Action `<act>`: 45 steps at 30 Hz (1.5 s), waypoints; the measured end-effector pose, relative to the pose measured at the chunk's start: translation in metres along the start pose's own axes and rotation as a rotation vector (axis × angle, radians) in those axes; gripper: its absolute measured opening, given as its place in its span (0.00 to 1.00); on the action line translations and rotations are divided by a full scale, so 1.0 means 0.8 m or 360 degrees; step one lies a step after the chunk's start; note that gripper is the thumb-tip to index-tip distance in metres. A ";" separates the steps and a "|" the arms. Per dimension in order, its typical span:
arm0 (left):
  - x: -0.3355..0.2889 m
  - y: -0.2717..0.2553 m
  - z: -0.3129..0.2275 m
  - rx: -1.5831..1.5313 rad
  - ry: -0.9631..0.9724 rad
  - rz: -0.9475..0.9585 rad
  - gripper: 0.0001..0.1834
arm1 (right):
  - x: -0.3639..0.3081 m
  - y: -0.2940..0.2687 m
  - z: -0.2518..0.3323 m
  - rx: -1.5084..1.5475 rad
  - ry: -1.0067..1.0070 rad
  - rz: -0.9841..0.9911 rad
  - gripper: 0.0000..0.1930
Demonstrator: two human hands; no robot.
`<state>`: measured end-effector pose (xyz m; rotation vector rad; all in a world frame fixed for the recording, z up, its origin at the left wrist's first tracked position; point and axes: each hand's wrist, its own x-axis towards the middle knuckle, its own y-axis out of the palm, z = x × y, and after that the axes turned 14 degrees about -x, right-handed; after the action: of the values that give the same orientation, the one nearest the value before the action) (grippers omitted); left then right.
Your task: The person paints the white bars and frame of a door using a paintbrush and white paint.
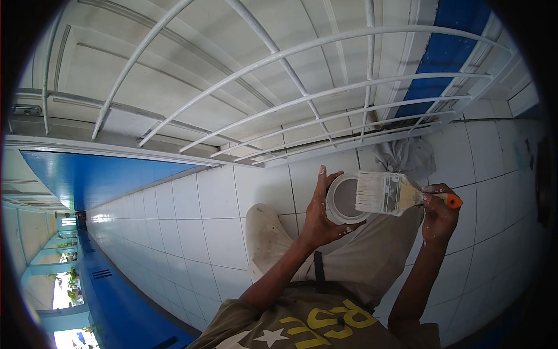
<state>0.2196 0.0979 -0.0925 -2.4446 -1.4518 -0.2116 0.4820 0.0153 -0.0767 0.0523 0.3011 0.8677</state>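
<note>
My left hand (321, 210) is wrapped round the side of a white round tub (332, 210), its thumb and fingers spread along the wall. Inside the tub the surface looks pale grey; whether that is paint or the bare bottom I cannot tell. In my right hand (440, 214) is a wide paintbrush (401, 193) with a wooden handle and an orange end. Its bristles are pale and coated, and they lie over the right part of the tub's rim. White specks dot the fingers of both hands.
A white barred metal grille (302, 93) stands in front of a pale panelled door (192, 58). At its foot lies a grey cloth (407, 156) on the white tiled floor (197, 241). A blue wall (116, 180) is at left. My bent legs (363, 247) are below the tub.
</note>
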 end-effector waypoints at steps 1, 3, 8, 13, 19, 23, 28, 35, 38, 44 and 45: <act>0.000 0.001 0.000 0.0048 0.0028 0.0027 0.80 | 0.002 -0.001 -0.004 0.0058 -0.0016 -0.0012 0.09; 0.003 -0.003 0.003 0.0107 0.0083 0.0051 0.80 | 0.003 0.003 -0.007 0.0040 0.0048 0.0056 0.08; 0.004 0.003 -0.008 0.0145 0.0095 -0.0001 0.80 | 0.005 -0.012 -0.019 0.0232 0.0048 0.0035 0.09; -0.008 -0.003 -0.013 -0.0026 0.0088 -0.0101 0.82 | -0.006 0.022 -0.026 0.0428 0.0145 0.0244 0.11; -0.009 -0.026 -0.040 -0.0133 0.0180 -0.0203 0.84 | -0.019 0.046 -0.036 0.0437 0.0177 0.0499 0.17; -0.020 -0.040 -0.064 -0.0209 0.0176 -0.0314 0.85 | -0.032 0.077 0.003 0.0340 -0.0032 0.0595 0.21; -0.045 -0.070 -0.089 -0.0177 0.0199 -0.0564 0.83 | 0.043 0.020 -0.031 0.0029 -0.0176 0.0487 0.26; -0.121 -0.132 -0.113 0.0197 0.0090 -0.0994 0.85 | 0.203 -0.099 -0.358 -0.2186 -0.0697 0.0114 0.35; -0.161 -0.151 -0.114 0.0371 0.0083 -0.1355 0.85 | 0.180 -0.037 -0.402 -0.2468 -0.0856 0.0231 0.42; -0.228 -0.165 -0.131 0.0655 -0.0088 -0.1590 0.84 | 0.161 0.100 -0.457 -0.2735 -0.1054 0.0715 0.38; -0.226 -0.164 -0.122 0.0704 -0.0081 -0.1616 0.84 | 0.175 0.101 -0.493 -0.2831 -0.1568 0.0414 0.36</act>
<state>0.0199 -0.0249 -0.0267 -1.2225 -2.3269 -0.0159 0.3962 0.1438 -0.4744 -1.1222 -1.4662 0.9972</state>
